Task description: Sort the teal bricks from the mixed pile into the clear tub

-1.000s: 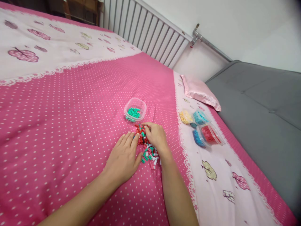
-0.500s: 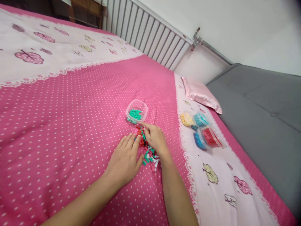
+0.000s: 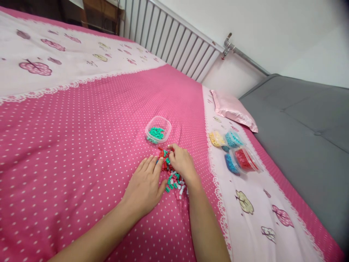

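A heap of small plastic bricks (image 3: 165, 165), red, green, white and pink with a little blue, lies on the pink dotted bedsheet between my hands. My left hand (image 3: 144, 182) rests flat along the heap's left side, fingers stretched and thumb apart, holding nothing. Over the right side of the heap is my right hand (image 3: 182, 163), its fingers bent in and the thumb close to the index finger. Whatever they pinch, if anything, is too small to make out. Just beyond the heap stands an open clear tub (image 3: 166, 133) with green bricks (image 3: 156, 133) inside.
To the right stand clear tubs of yellow pieces (image 3: 216, 139), turquoise pieces (image 3: 233, 139), blue pieces (image 3: 231, 163) and red pieces (image 3: 244, 159). Behind them lie a pink pillow (image 3: 233, 107) and a grey padded headboard (image 3: 302, 127). A metal rail (image 3: 174, 36) borders the bed's far side.
My right hand has drawn back a little from the tub's near edge, and its index finger, stretched out before, is now bent over the heap. The left hand stays put.
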A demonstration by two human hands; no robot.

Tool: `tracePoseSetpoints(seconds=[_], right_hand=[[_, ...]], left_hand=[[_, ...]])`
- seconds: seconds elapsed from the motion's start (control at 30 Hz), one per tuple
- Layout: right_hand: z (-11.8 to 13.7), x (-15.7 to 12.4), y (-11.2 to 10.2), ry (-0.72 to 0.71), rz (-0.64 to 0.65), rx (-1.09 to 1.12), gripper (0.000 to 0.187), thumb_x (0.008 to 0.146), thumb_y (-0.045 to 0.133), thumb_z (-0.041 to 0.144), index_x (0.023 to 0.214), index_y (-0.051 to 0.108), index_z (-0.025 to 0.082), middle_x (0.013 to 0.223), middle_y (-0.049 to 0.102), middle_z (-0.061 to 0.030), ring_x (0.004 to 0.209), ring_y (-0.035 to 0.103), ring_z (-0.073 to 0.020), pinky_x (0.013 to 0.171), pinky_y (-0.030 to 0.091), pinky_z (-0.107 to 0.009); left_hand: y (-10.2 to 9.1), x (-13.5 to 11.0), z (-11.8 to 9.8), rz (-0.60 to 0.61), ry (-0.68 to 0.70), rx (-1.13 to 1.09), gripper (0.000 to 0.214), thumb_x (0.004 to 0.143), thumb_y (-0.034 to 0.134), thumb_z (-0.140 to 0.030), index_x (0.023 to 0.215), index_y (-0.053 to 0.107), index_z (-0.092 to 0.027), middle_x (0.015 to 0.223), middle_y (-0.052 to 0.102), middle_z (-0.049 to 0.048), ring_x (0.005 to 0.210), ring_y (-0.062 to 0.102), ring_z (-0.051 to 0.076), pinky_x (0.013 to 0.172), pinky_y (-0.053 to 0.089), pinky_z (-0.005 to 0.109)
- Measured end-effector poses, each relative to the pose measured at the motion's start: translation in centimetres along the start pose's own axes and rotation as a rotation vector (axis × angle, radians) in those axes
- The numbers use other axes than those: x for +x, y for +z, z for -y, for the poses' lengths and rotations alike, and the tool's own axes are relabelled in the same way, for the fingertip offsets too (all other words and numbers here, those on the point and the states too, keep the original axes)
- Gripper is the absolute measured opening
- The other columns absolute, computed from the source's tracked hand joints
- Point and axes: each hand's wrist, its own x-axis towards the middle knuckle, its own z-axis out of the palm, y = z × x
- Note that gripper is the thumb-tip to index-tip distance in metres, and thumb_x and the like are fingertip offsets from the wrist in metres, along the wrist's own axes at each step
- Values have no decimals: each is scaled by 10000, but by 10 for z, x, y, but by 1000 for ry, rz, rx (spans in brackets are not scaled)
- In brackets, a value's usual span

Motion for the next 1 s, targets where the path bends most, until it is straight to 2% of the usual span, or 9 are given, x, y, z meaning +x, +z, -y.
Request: tracePoseSetpoints(seconds=[0.33, 0.63, 0.8, 0.9, 1.0], right_hand=[[-15, 3, -10, 102, 31, 17, 313, 808, 439, 187, 1040, 639, 251, 765, 659, -21, 698, 582, -168, 641, 364, -255], [-17, 4, -10, 144, 0, 8, 250, 831, 482, 255, 983, 678, 289, 761, 659, -20, 793, 602, -189, 683, 370, -264], [-21, 7, -7, 149, -33, 54, 199, 828, 510, 265, 935, 676, 243, 732, 640, -23, 756, 582, -183, 651, 358, -265], [-27, 9, -6, 130, -69, 248, 145, 813, 537, 242, 865, 662, 192, 660, 596, -3, 664, 542, -147, 625, 359, -251], [-33, 9, -10, 162, -62, 733, 90, 792, 584, 245, 806, 620, 163, 619, 542, 35, 555, 471, -85, 550, 360, -202]], left_hand=[[-1, 1, 0, -3, -1, -10, 554, 883, 429, -407, 1310, 492, -58, 1339, 532, 178, 1254, 472, 307, 1066, 367, 462], [-1, 0, 0, -4, -1, -6, 557, 881, 437, -403, 1317, 490, -60, 1348, 525, 175, 1258, 470, 309, 1065, 375, 472], [-1, 1, 0, 9, -2, -9, 561, 883, 435, -405, 1319, 489, -57, 1349, 523, 176, 1262, 466, 310, 1068, 373, 474], [-2, 1, 0, 17, -5, -11, 567, 886, 428, -407, 1326, 481, -54, 1358, 514, 179, 1267, 461, 309, 1071, 369, 473], [-2, 1, 0, 17, -7, -14, 562, 888, 423, -406, 1326, 483, -59, 1358, 515, 175, 1269, 458, 304, 1076, 364, 470]])
